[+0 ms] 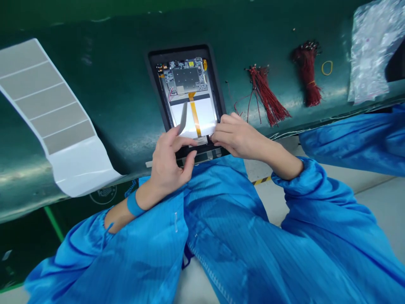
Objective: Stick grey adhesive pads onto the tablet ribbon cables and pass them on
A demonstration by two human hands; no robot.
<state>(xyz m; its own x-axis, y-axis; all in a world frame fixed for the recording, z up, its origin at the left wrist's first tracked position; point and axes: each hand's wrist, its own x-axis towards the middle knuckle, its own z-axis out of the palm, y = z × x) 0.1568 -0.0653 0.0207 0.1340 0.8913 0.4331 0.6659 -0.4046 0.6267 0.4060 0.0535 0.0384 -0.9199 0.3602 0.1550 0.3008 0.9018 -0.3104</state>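
Observation:
An opened tablet lies in a black frame (217, 90), with its circuit board (186, 78), silver battery (182, 112) and orange ribbon cable (195, 114) exposed. My left hand (171, 158) is over the lower left corner. A thin grey strip (183, 119) stands up from its fingers, while the thumb and index finger are spread near the tablet's lower edge. At the lower right corner, my right hand (236, 135) has its fingers pressed together against the tablet. Whatever lies between those fingertips is hidden.
On the left, a sheet of grey adhesive labels (50, 101) hangs over the table edge. To the right lie a loose bundle of red wires (268, 97), a tied bundle (308, 76), a yellow rubber band (327, 68) and a clear plastic bag (370, 50). A blue sleeve (354, 139) shows beyond.

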